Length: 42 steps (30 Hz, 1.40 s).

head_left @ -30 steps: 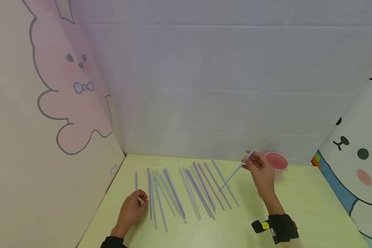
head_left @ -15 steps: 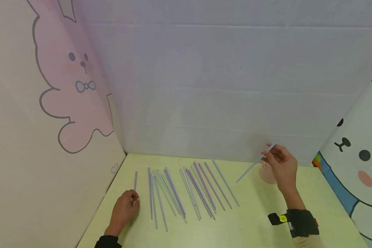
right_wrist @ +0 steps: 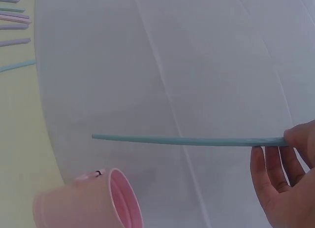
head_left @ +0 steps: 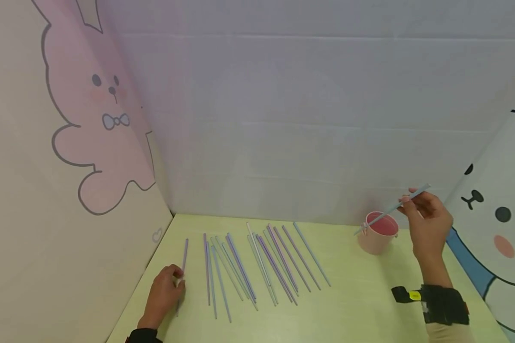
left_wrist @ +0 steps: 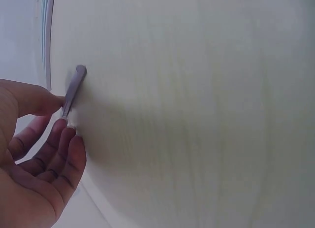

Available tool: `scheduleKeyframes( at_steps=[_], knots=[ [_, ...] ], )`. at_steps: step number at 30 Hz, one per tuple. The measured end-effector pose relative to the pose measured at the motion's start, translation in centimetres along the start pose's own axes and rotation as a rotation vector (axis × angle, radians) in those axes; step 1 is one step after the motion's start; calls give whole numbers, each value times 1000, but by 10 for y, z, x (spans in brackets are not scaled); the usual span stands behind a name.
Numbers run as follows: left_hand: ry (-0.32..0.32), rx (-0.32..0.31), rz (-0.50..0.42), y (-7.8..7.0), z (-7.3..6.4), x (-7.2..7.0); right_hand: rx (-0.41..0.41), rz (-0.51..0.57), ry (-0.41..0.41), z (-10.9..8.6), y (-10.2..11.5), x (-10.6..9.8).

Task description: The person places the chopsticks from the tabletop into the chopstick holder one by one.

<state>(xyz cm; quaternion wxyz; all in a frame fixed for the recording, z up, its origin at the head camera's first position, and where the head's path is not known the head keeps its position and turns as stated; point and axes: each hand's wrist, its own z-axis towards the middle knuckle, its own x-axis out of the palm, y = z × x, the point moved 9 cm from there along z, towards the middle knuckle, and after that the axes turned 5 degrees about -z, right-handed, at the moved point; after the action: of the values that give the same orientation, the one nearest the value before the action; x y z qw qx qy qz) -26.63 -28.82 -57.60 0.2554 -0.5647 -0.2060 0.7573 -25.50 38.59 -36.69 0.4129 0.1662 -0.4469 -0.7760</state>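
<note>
My right hand point(head_left: 431, 224) pinches a light blue straw point(head_left: 384, 215) near its upper end. The straw slants down to the left, passing over the mouth of a pink bucket point(head_left: 374, 242) in the head view; the right wrist view shows it apart from the bucket's rim. At the table's left, my left hand point(head_left: 163, 291) pinches a purple straw point(left_wrist: 75, 90) between thumb and fingertips, low over the tabletop. Several purple, blue, green and whitish straws point(head_left: 279, 259) lie in a loose row between the two hands, some crossing or touching.
The pale yellow table point(head_left: 326, 314) meets a light cloth backdrop point(head_left: 283, 143) along its back edge. Cloth panels stand at both sides, a pink rabbit point(head_left: 103, 138) printed on the left one and a white animal point(head_left: 493, 200) on the right.
My right hand has carried the blue straw rightward, its lower end leaving the row and reaching the bucket. My left hand has shifted left, and the purple straw's near end has swung left.
</note>
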Motion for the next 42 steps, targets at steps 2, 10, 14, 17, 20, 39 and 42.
scheduleKeyframes(
  at_steps=[2, 10, 14, 17, 20, 39, 42],
  knots=[
    [-4, -17, 1, 3, 0, -2, -26, -38, -33, 6, 5, -7],
    [-2, -72, 25, 11, 2, -9, -115, -295, -148, 20, 18, -24],
    [31, -107, 39, 16, 4, -9, -109, -408, -204, 19, 18, -31],
    [71, -151, 47, 19, 5, -8, -85, -442, -218, 16, 11, -35],
    [110, -186, 47, 19, 3, -8, -58, -452, -216, 13, 1, -37],
    [207, -221, 64, 6, -6, -8, 17, -485, -150, -10, -46, -37],
    [249, -207, 42, 3, -6, -5, 12, -492, -136, -15, -48, -37]
  ],
)
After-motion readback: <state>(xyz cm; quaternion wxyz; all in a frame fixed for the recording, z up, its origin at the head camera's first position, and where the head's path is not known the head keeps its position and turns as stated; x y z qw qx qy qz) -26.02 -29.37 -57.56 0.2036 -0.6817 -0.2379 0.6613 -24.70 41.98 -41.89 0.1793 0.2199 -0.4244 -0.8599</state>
